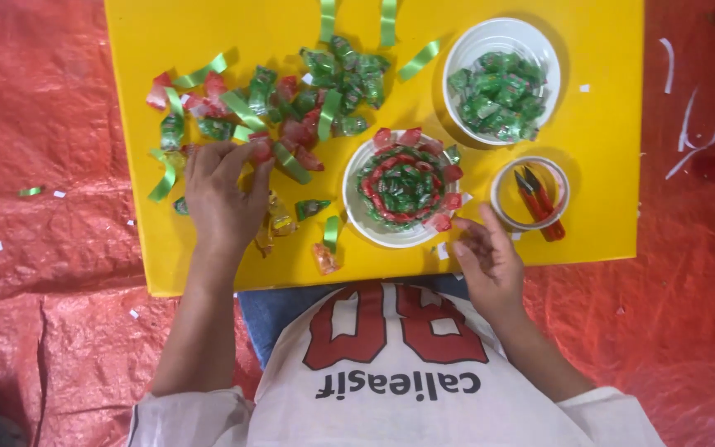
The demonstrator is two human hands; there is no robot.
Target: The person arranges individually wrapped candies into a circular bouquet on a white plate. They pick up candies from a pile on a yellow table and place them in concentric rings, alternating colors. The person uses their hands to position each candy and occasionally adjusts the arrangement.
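My left hand (223, 197) rests on the yellow board (597, 190), its fingertips pinching a red wrapped candy (261, 147) at the edge of a loose pile of red and green candies (299, 108). My right hand (490, 261) lies at the board's near edge with its fingers apart and nothing in it, just right of a white paper plate (357, 217). That plate bears rings of red and green candies (405, 184) arranged in a rosette.
A white bowl (502, 37) of green candies stands at the back right. A roll of tape (531, 194) with red snips (539, 203) inside lies right of the plate. Green ribbon strips (200, 73) are scattered about. Red tarpaulin (43, 165) surrounds the board.
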